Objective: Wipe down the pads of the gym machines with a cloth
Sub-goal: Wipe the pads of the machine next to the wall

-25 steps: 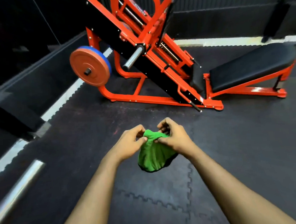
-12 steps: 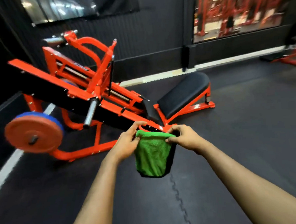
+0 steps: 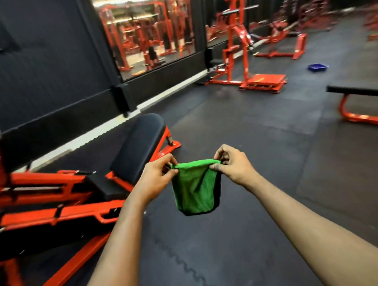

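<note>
Centre: cloth (image 3: 194,187) hanging between left grip (image 3: 157,178) and right grip (image 3: 233,166), above floor (image 3: 267,237) | Left: machine (image 3: 55,215), its back pad (image 3: 137,146) just beyond left grip | Right: bench (image 3: 357,91), well apart | Far: tray (image 3: 317,67) beyond bench; mirror (image 3: 148,32) on wall (image 3: 46,63) behind.

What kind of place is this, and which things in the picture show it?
Most likely a gym. A red machine with a black pad stands at the left, a flat bench at the right, and the floor is dark rubber tiles.
</note>
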Demonstrator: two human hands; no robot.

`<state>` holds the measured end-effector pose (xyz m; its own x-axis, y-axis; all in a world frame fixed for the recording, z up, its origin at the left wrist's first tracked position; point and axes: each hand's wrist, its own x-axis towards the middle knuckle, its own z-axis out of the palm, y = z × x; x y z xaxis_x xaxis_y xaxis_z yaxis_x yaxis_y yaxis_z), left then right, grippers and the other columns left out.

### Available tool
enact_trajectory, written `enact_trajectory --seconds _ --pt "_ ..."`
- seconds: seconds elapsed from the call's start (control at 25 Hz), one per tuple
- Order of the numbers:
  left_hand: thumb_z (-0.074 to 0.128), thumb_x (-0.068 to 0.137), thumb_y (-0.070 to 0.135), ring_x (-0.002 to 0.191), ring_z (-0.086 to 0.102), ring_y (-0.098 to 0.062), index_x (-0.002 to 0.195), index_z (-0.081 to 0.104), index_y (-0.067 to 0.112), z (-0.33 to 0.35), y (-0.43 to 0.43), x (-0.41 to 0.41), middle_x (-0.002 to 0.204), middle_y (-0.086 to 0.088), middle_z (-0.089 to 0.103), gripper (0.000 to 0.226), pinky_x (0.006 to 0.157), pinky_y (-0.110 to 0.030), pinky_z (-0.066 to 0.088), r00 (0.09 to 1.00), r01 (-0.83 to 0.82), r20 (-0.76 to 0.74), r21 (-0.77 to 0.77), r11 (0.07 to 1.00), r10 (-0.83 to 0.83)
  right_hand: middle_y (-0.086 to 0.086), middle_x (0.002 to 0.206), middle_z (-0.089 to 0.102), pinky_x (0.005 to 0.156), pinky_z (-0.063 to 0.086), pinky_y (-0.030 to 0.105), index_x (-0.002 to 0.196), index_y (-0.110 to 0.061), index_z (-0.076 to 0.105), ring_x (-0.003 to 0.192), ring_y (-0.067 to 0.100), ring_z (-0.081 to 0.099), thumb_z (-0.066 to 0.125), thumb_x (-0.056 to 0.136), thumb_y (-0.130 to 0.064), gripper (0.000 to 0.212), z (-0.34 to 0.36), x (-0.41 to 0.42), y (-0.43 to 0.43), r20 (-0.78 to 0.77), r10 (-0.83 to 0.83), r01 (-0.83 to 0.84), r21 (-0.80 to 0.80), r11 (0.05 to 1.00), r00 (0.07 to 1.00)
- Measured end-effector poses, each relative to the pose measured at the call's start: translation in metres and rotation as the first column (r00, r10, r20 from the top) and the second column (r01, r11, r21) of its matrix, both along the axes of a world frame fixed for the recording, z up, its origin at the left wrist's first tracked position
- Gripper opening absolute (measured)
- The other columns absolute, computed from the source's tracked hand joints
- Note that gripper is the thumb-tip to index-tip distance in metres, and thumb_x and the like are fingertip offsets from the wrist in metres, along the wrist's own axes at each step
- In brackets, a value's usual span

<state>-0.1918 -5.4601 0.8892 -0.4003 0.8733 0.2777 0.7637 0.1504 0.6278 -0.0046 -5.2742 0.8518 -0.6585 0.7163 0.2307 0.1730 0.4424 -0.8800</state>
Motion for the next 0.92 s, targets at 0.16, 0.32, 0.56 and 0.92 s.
enact_trajectory --seconds 0.16,0.32,0.56,0.92 --pt "0.069 0.091 0.012 0.062 0.057 -0.004 0.089 0.057 0.021 0.001 0.111 0.023 0.071 0.006 0.062 0.015 0.067 -0.030 0.048 0.984 0.165 -0.071 -0.026 0.986 -0.166 0.000 0.073 0.067 0.075 0.056 0.044 0.079 -0.016 0.060 0.065 0.012 0.058 0.088 0.072 -0.015 0.030 0.008 0.066 0.074 -0.005 -0.159 0.159 0.003 0.987 0.987" --pt "0.064 0.093 0.013 0.068 0.061 -0.024 0.087 0.052 0.022 0.001 0.216 0.074 0.069 -0.005 0.063 0.015 0.068 -0.038 0.048 0.959 0.278 -0.035 -0.050 0.959 -0.280 -0.004 0.071 0.068 0.073 0.059 0.049 0.075 -0.024 0.061 0.065 0.014 0.061 0.089 0.063 -0.035 0.032 0.009 0.137 0.142 -0.017 -0.289 0.289 -0.003 0.957 0.957" --pt "0.061 0.094 0.013 0.063 0.056 -0.022 0.089 0.049 0.024 -0.010 0.364 0.135 0.069 -0.007 0.063 0.017 0.064 -0.039 0.046 0.872 0.487 -0.005 -0.101 0.868 -0.490 0.011 0.076 0.070 0.072 0.058 0.055 0.077 -0.017 0.062 0.067 0.022 0.064 0.091 0.071 -0.017 0.029 -0.006 0.220 0.229 0.011 -0.499 0.499 -0.057 0.865 0.867" --pt "0.060 0.091 0.006 0.054 0.050 -0.010 0.100 0.047 0.022 -0.012 0.620 0.206 0.071 -0.003 0.062 0.023 0.059 -0.029 0.042 0.627 0.779 -0.013 -0.031 0.627 -0.779 0.000 0.084 0.067 0.070 0.050 0.028 0.096 -0.023 0.067 0.072 0.007 0.058 0.075 0.089 -0.018 0.012 -0.014 0.278 0.386 0.061 -0.783 0.784 0.001 0.620 0.619"
